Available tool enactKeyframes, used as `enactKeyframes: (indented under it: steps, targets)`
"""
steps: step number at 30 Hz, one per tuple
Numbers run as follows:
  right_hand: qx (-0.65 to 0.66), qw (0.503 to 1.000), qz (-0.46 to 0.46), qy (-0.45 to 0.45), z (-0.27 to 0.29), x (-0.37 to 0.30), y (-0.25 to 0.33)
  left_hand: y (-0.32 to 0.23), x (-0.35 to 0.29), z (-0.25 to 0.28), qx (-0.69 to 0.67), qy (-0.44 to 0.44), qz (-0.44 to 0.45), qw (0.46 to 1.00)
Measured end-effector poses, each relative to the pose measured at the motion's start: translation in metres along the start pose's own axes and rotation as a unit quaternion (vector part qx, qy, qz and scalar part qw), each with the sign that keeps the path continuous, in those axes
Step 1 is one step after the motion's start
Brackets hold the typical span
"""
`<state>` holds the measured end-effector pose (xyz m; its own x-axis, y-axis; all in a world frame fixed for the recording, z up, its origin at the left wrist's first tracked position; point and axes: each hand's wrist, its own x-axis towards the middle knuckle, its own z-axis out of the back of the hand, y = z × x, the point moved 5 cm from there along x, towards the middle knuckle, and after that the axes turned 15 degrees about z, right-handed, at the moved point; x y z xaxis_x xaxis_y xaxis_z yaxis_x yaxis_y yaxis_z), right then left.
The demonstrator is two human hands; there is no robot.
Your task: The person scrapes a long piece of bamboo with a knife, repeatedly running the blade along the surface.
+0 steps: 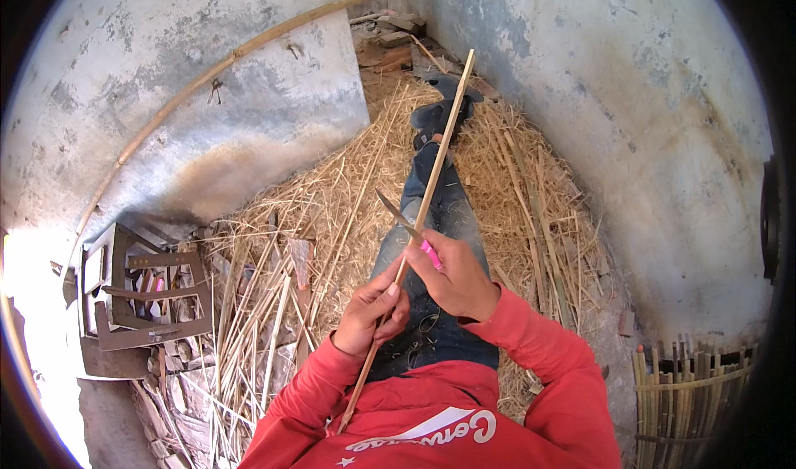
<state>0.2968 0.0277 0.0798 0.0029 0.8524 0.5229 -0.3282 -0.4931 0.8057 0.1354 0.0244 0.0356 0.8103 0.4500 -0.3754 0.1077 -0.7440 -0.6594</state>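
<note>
A long, thin bamboo strip [439,159] slants across my lap, from my belly up past my feet. My left hand [372,312] is wrapped round its lower part. In my right hand [455,277] is a knife [399,215] with a pink handle, its short blade pointing up and left across the strip. The blade lies against or just over the strip; I cannot tell whether it bites in. My right thumb is close to the strip, just above my left hand. My outstretched legs in jeans [448,336] are beneath, with small shavings on them.
Straw-like shavings [332,179] cover the floor around my legs. Cut bamboo strips [249,328] lie to the left, more [531,204] to the right. A metal frame [157,299] stands at left, a bamboo basket [692,394] at lower right. A long pole [249,48] leans along the wall.
</note>
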Motion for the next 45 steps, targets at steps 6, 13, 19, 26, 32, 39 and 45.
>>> enactKeyframes:
  steps: [6, 13, 19, 26, 32, 39, 45]
  targets:
    - [-0.241, 0.958, 0.051, 0.147, -0.008, -0.031, 0.014, 0.002, 0.001, 0.009, -0.077, -0.017, 0.01, 0.997]
    - [-0.389, 0.92, 0.024, 0.041, 0.06, 0.018, -0.038, 0.023, -0.023, 0.013, -0.082, -0.002, 0.048, 0.995]
    - [-0.41, 0.912, 0.0, 0.006, 0.125, 0.056, -0.058, 0.046, -0.046, 0.016, -0.086, 0.022, 0.097, 0.991]
    - [-0.307, 0.919, 0.042, 0.243, 0.0, -0.033, -0.011, 0.033, -0.032, 0.018, -0.069, -0.051, 0.068, 0.994]
    - [-0.361, 0.932, -0.028, 0.037, 0.114, 0.035, -0.068, 0.044, -0.05, 0.008, -0.039, -0.043, 0.078, 0.995]
    - [-0.305, 0.912, 0.026, 0.273, -0.001, -0.028, -0.011, 0.04, -0.043, 0.018, -0.061, -0.087, 0.051, 0.993]
    - [-0.424, 0.898, -0.105, -0.049, 0.19, 0.033, -0.155, 0.049, -0.059, 0.018, -0.04, -0.058, 0.081, 0.994]
